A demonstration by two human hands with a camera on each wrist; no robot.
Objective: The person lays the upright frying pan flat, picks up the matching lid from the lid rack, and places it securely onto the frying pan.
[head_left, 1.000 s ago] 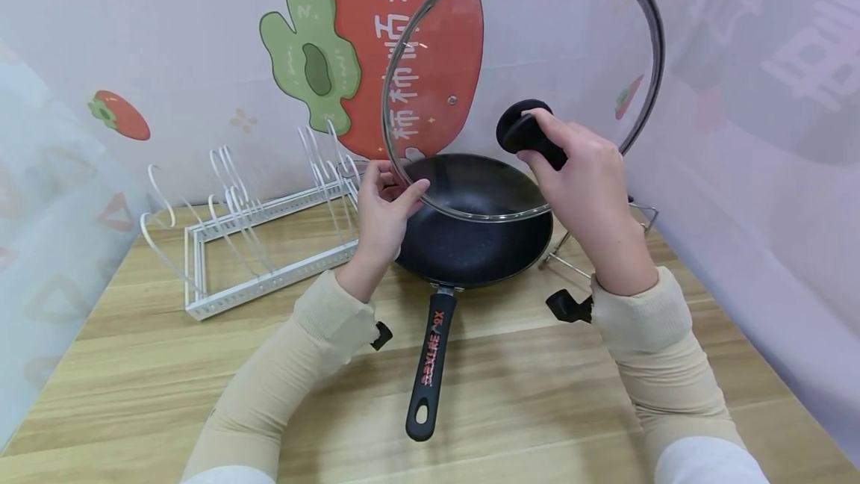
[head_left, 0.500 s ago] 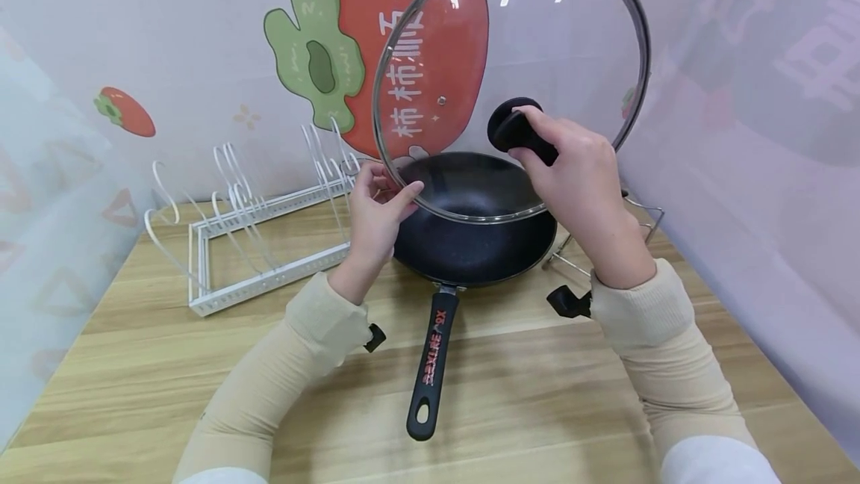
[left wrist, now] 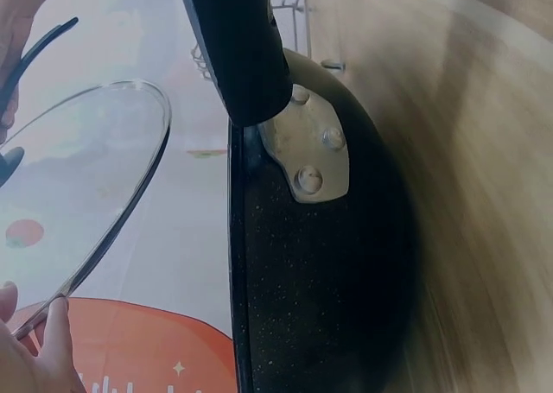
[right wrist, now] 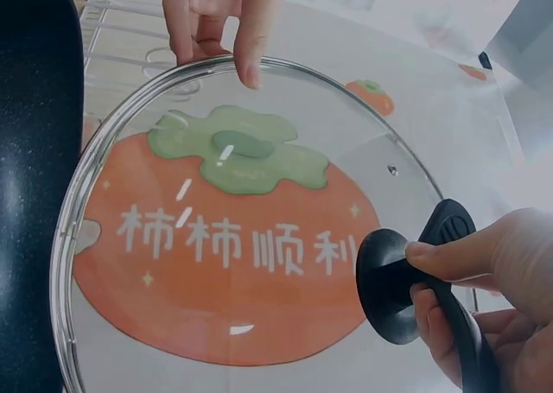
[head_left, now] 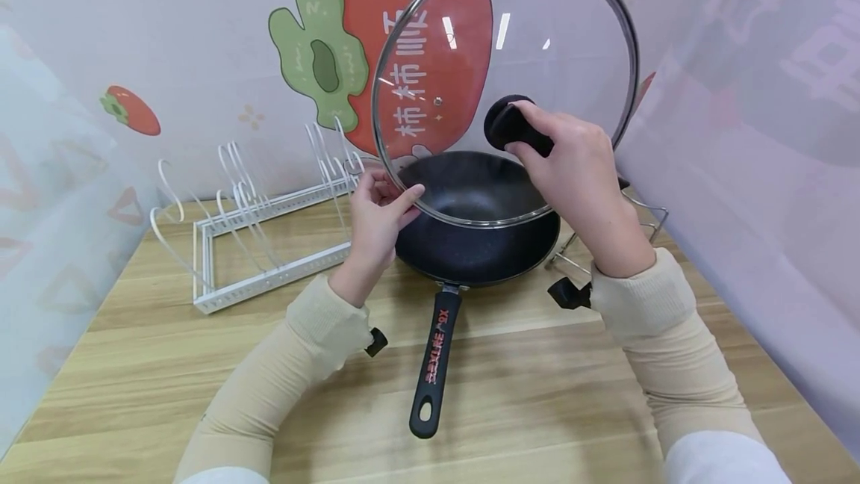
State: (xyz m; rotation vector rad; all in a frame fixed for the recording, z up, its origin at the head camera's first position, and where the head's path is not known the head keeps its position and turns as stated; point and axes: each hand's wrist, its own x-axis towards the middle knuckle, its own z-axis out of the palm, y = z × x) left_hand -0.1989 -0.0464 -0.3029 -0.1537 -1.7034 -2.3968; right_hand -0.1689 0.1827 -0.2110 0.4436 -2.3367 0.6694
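A round glass lid point(head_left: 537, 43) with a metal rim is held up, tilted nearly upright, above the frying pan point(head_left: 470, 260). My right hand point(head_left: 578, 163) grips the lid's black knob point(right wrist: 389, 281) between thumb and fingers. At the rim's lower left, my left hand point(head_left: 379, 222) pinches the edge, thumb on the near side; the right wrist view shows this left hand point(right wrist: 220, 17) at the rim too. Dark and deep, the pan stands on the table with its black handle point(head_left: 435, 364) pointing toward me. In the left wrist view the pan's riveted bracket point(left wrist: 307, 147) shows close up.
A white wire rack point(head_left: 275, 275) with curved hooks stands left of the pan. Behind my right forearm is a metal wire stand point(head_left: 571, 264), partly hidden. A printed wall cloth point(head_left: 215, 43) closes off the back and sides of the wooden table point(head_left: 524, 394).
The lid has shifted left and slightly down in the head view, and its tilt has changed a little. Both hands keep their hold on it. The pan stays in place.
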